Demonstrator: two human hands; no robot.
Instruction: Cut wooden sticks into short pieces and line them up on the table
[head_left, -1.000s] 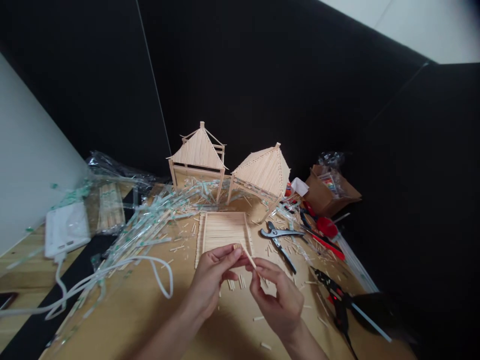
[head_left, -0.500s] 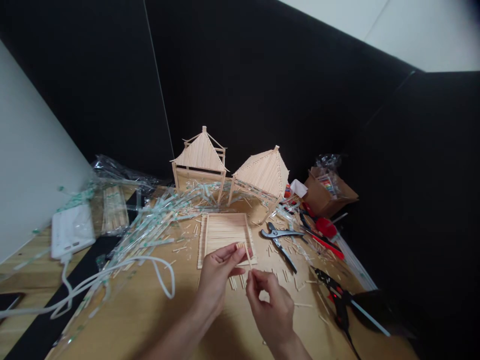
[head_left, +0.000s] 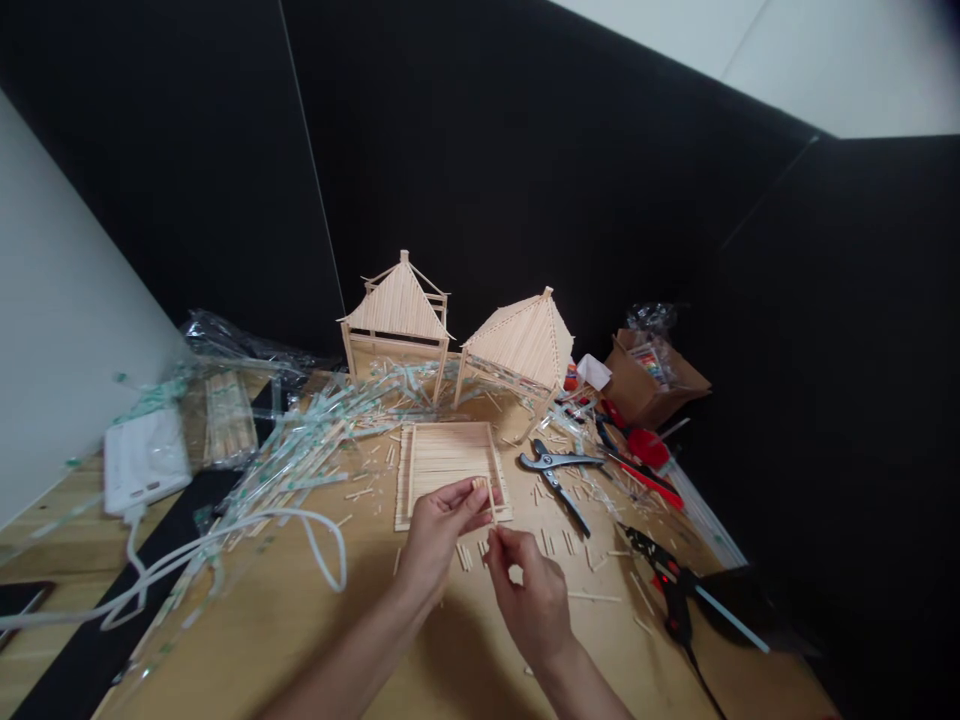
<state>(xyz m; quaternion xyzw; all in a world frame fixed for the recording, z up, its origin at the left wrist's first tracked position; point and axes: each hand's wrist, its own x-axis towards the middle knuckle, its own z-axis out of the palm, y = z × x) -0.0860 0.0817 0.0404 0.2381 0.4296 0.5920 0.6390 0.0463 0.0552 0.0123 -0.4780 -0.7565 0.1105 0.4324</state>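
Between the thumb and fingers of my left hand (head_left: 439, 530) is a small bundle of short wooden sticks (head_left: 480, 484). A single thin wooden stick (head_left: 492, 503) runs down from beside it to the fingertips of my right hand (head_left: 529, 590), which pinch its lower end. Just behind my hands lies a flat tray-like panel (head_left: 450, 450) made of sticks with a raised frame; my left hand covers its near right part. Short cut sticks (head_left: 466, 557) lie on the table close to my fingers.
Two stick-built pavilions (head_left: 397, 305) (head_left: 525, 345) stand at the back. To the right lie a cutter (head_left: 555, 475), a glue gun (head_left: 667, 580) and a cardboard box (head_left: 649, 375). Wrapped sticks (head_left: 300, 450), a white power bank (head_left: 146, 460) and its cable (head_left: 322, 550) are on the left.
Both hands have shifted slightly, my right hand a little up and to the left. The stick between my hands now stands more upright. Both hands keep their hold.
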